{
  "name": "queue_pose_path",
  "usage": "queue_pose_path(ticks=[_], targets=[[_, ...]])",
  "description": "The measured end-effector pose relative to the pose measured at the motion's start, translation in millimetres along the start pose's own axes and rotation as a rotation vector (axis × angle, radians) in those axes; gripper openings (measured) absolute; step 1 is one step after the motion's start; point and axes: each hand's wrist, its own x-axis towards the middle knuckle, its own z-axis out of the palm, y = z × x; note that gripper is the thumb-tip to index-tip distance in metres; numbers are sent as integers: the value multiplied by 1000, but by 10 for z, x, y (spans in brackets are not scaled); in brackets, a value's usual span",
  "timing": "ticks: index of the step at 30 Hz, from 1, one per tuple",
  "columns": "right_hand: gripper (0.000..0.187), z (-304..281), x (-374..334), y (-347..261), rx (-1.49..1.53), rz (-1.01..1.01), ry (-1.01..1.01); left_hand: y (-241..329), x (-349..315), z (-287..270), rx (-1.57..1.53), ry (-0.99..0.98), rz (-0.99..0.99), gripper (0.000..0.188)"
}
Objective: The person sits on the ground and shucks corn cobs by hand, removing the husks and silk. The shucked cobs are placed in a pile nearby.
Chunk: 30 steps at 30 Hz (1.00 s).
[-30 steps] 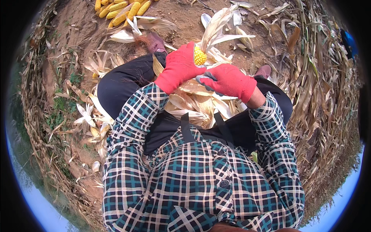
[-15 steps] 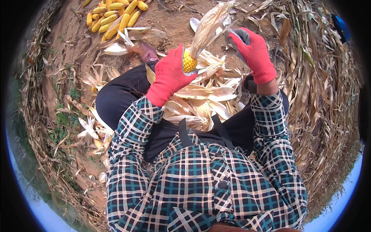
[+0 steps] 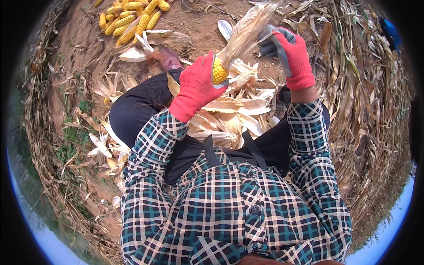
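Note:
My left hand [image 3: 196, 84], in a red glove with a grey palm, is closed around an ear of corn [image 3: 219, 73]. Yellow kernels show beside the thumb; the rest of the cob is hidden by the glove. Dry, pale husk [image 3: 249, 31] is still attached and sticks up to the upper right. Close to the husk's right side is my right hand [image 3: 289, 53], gloved alike, its grey fingers apart and slightly bent. A thin husk strip runs toward those fingers; whether they touch it is unclear.
Loose husks [image 3: 225, 117] lie between my bent legs. A pile of bare yellow cobs [image 3: 132, 20] rests on the brown soil at the upper left. Dry corn stalks [image 3: 366, 110] cover the right side, and more husks [image 3: 104, 145] lie left of my knee.
My left hand and the corn have shifted slightly right, and the husk leans further right. The right hand has turned and its fingers have spread from a more closed shape.

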Motion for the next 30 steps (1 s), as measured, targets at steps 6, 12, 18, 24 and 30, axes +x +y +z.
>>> queue_pose_path(ticks=[6,12,18,24,30], targets=[[30,109,-12,-124,98,30,104,46,12,-42,10,-12,4,87],[33,82,22,-29,160,-37,77,29,2,-19,12,4,33,87],[32,108,-2,-63,136,-28,44,44,10,-26,20,-35,14,89],[30,101,-40,-43,63,-53,27,50,-12,-10,-28,-24,21,90],[21,232,-93,37,157,-205,103,54,13,41,-265,-22,-144,85]])
